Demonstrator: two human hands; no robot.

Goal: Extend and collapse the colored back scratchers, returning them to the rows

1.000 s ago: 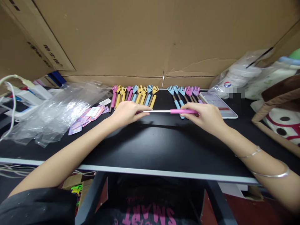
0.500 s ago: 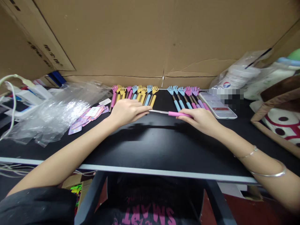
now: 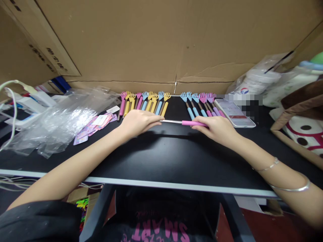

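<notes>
Stretched level between my hands is a back scratcher (image 3: 174, 121) with a pink grip and a thin metal rod. My left hand (image 3: 140, 122) is closed on the rod end, and its fingers hide whatever lies past the rod. My right hand (image 3: 214, 126) pinches the pink grip. Behind my left hand lies a row of pink, yellow and blue back scratchers (image 3: 153, 102), claw heads toward the cardboard. A second group of blue, pink and purple back scratchers (image 3: 195, 104) lies behind my right hand.
Clear plastic bags (image 3: 60, 117) and small printed cards (image 3: 94, 126) lie at the left. A phone (image 3: 236, 112) lies at the right, near a bagged cup (image 3: 259, 82) and a brown-trimmed bag (image 3: 300, 124). Cardboard (image 3: 141, 43) walls the back of the black table (image 3: 161, 158).
My left hand has shifted very slightly right and down along with its arm. Both hands still hold the back scratcher, which looks almost unmoved.
</notes>
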